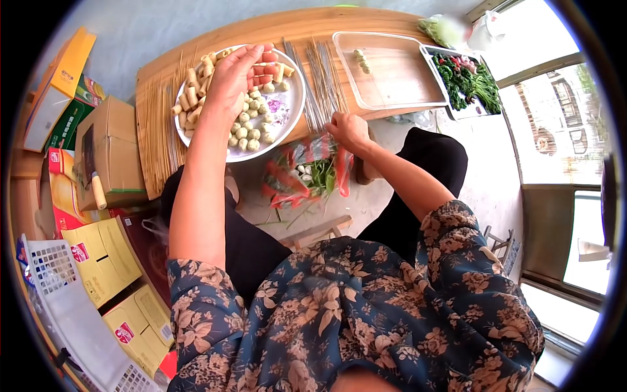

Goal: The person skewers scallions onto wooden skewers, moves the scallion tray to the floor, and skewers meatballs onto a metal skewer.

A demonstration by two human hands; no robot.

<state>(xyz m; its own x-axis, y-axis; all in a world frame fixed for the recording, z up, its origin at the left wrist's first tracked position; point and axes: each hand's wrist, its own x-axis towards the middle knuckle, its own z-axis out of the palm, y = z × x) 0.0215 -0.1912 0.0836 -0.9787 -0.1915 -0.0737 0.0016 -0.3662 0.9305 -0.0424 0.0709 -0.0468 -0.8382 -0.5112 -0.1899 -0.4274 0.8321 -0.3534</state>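
Observation:
Above the round white plate (302, 104), my left hand (236, 80) is raised with its fingers curled and the thumb and forefinger close together. Whatever they pinch, if anything, is hidden. Pale green balls (250, 124) lie under and below that hand, and tan tube-shaped pieces (191, 98) fill the plate's left side. My right hand (349, 132) is closed at the table's front edge, its fingertips at the lower ends of thin skewers (323, 81). Inside a clear plastic tray (398, 81) rests one short skewer of balls (362, 61).
Bamboo skewers (160, 134) lie along the left of the wooden table (313, 26). A tray of leafy greens (467, 85) stands at the right. Below the edge hangs a red-striped bag (284, 176) with greens. Cardboard boxes (117, 144), a knife (96, 186) and a white basket (72, 307) are at left.

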